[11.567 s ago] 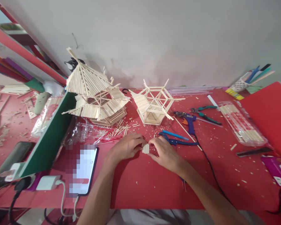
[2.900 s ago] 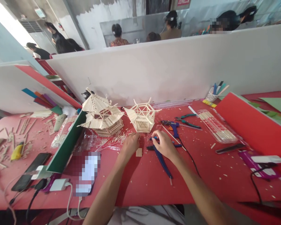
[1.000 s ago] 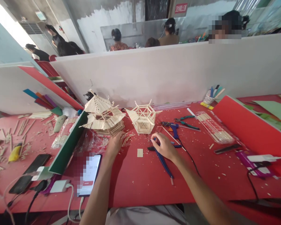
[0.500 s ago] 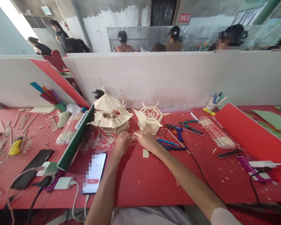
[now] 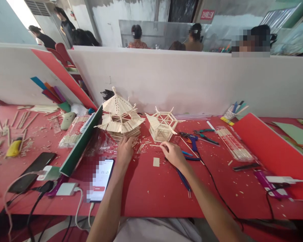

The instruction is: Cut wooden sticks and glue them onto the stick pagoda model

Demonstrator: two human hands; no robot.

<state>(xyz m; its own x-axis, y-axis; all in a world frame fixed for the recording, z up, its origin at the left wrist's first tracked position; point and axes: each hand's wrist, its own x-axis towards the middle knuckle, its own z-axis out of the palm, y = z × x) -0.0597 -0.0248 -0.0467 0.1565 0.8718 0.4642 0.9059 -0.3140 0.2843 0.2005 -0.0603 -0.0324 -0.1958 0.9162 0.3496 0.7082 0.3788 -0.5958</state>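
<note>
My right hand [image 5: 173,154] pinches a short thin wooden stick [image 5: 155,145] that points left from the fingertips. My left hand [image 5: 125,149] is closed, with its fingertips low at the front of a two-tiered stick pavilion [image 5: 121,126]; whatever they hold is hidden. Right of it stands a second, hexagonal stick frame [image 5: 163,132] with one roof panel covered. Between my hands lie several loose cut sticks [image 5: 142,147]. Nearer me rests a small flat panel of joined sticks [image 5: 156,162]. A dark blue-handled tool [image 5: 183,179] lies partly under my right hand and wrist.
A green board [image 5: 82,144] and a lit phone [image 5: 101,181] flank my left arm. To the right lie a blue glue gun [image 5: 192,141], green-handled pliers [image 5: 205,135], a bag of sticks [image 5: 233,143] and a red board [image 5: 265,151]. A black cord [image 5: 212,178] runs past my right arm.
My hands have moved apart, the left one leftward to the pavilion's base, the right one rightward with a stick in its fingers. A blue handle now shows under my right wrist. The view has shifted slightly.
</note>
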